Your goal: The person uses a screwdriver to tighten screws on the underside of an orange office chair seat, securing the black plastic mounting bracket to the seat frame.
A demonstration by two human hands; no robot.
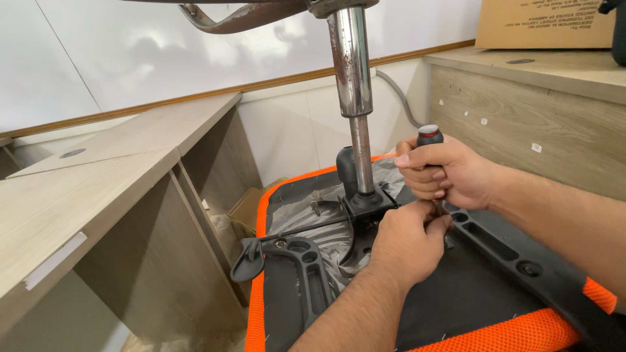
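Observation:
An office chair lies upside down, its black and orange seat underside (456, 306) facing up. A chrome gas-lift column (352, 72) rises from the black mechanism plate (365, 202) toward the chair base at the top. My right hand (450, 173) grips a screwdriver (429, 135) with a black handle, held upright, tip pointing down beside the plate. My left hand (407, 241) rests on the seat underside just below, fingers pinched around the screwdriver's tip, which they hide. A black armrest bracket (300, 261) lies left of my left hand.
A light wood desk (98, 189) stands to the left, another wood desk (521, 98) to the right with a cardboard box (541, 23) on top. A white wall and a grey hose (398, 98) are behind. A second black bracket (515, 251) runs under my right forearm.

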